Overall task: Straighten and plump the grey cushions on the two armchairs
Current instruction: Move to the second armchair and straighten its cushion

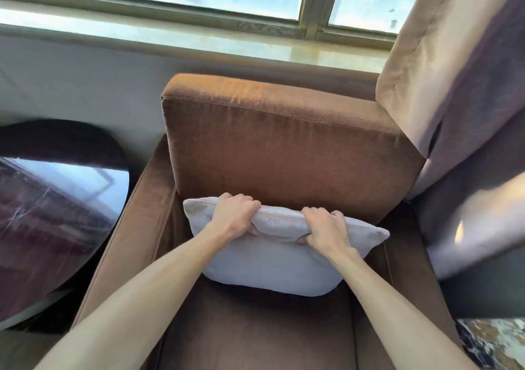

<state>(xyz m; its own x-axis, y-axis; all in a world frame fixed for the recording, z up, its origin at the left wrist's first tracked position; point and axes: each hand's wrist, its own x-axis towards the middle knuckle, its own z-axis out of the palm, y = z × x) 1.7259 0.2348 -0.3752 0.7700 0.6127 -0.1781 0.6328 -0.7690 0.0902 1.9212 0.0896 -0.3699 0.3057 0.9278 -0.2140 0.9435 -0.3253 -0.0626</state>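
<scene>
A grey cushion stands upright on the seat of a brown armchair, leaning against its backrest. My left hand grips the cushion's top edge left of the middle, fingers curled over the back and thumb in front. My right hand grips the same edge right of the middle. The fabric bunches between both hands. The cushion's bottom edge rests on the seat. Only this one armchair is in view.
A dark glossy round table stands close to the left of the chair. A pale curtain hangs at the right, over the chair's right arm. A window sill and window run behind the chair. Patterned carpet shows at the lower right.
</scene>
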